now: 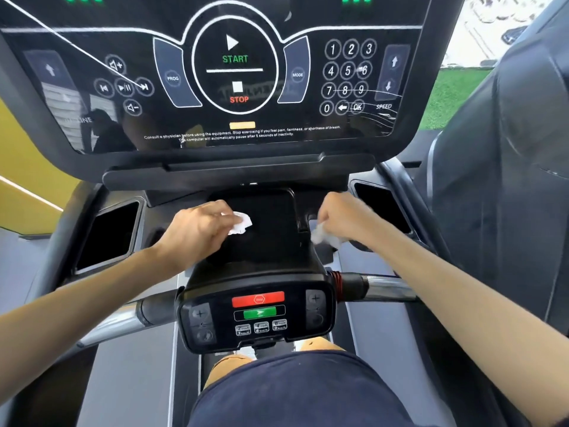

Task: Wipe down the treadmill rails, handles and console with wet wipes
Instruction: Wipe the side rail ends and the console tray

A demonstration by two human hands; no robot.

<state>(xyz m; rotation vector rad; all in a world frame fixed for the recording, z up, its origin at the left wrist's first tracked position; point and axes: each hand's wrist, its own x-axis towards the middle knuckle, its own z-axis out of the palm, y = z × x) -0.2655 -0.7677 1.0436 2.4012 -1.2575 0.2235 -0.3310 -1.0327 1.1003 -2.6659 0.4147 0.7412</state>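
Left hand (pixel 197 231): fingers curled, pinching a crumpled wet wipe (pixel 240 224) against the black centre tray (pixel 271 245) below the console (pixel 234 72), toward the tray's left edge. Right hand (pixel 341 218): fingers clenched around a second wet wipe (pixel 321 237), blurred, at the tray's right edge.

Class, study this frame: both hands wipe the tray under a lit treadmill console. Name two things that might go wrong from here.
1. Green lights suggest the console is powered; a wipe crossing START or the green button on the lower panel might start the machine with the person on it.
2. The left hand grips the left wipe, the right hand the right wipe; moisture may pool in the black tray.
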